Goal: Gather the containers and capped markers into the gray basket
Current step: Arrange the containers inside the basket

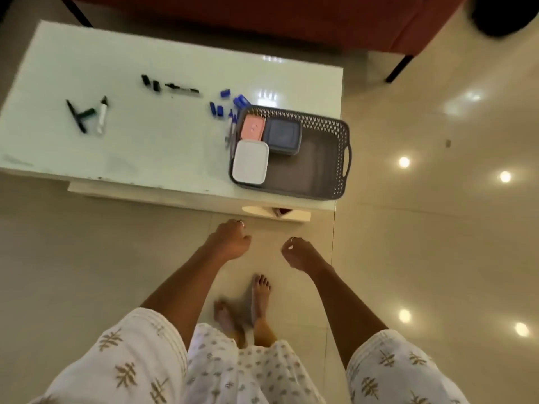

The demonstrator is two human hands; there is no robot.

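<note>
A gray basket (pixel 335 158) stands on the right end of a white table (pixel 145 147). Inside it lie a white container (pixel 250 165), a pink container (pixel 253 128) and a dark blue container (pixel 283 135). Black markers and caps (pixel 84 115) lie scattered at the table's left, more black pieces (pixel 169 86) in the middle, and blue markers and caps (pixel 230 102) just left of the basket. My left hand (pixel 229 240) and my right hand (pixel 297 253) hang below the table's near edge, fingers loosely curled, holding nothing.
A red sofa (pixel 262 18) with dark legs stands behind the table. Glossy tiled floor (pixel 437 199) with light reflections spreads to the right. My bare feet (pixel 248 304) are on the floor just in front of the table.
</note>
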